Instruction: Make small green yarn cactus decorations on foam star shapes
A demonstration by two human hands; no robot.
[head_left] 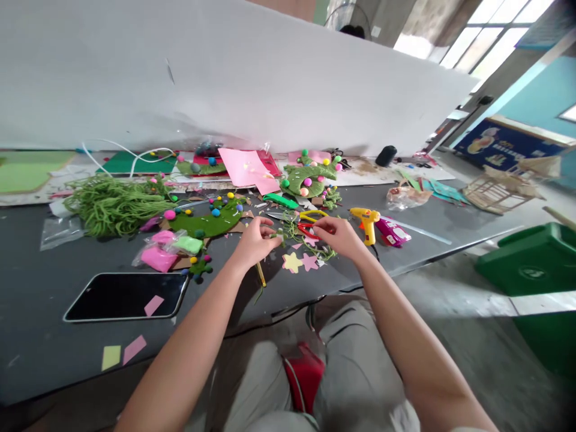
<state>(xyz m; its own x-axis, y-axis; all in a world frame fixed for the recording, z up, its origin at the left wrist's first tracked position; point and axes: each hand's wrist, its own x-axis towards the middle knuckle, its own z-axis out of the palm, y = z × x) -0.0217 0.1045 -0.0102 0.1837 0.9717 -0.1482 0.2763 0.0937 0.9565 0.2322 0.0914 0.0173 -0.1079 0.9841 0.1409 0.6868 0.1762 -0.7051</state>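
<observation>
My left hand (pixel 256 242) is over the desk with its fingers curled toward the thumb. A small pale green bit shows at the thumb tip, too small to name. To the right, my right hand (pixel 338 237) has its thumb and fingers pinched together beside red handles (pixel 306 230); whatever is between the fingertips is hidden. Green yarn scraps (pixel 291 229) lie between the hands. Beyond them are scissors with yellow handles (pixel 314 215) and a green cutter (pixel 281 200). A yellow paper star (pixel 292 262) and a pink paper star (pixel 309 261) lie in front.
Green yarn (pixel 119 204) is heaped at the left, near decorated green felt (pixel 209 222). A phone (pixel 128 296) lies at the front left. The yellow glue gun (pixel 366 222) stands right of my hands. A green bin (pixel 531 258) is beyond the desk's right edge.
</observation>
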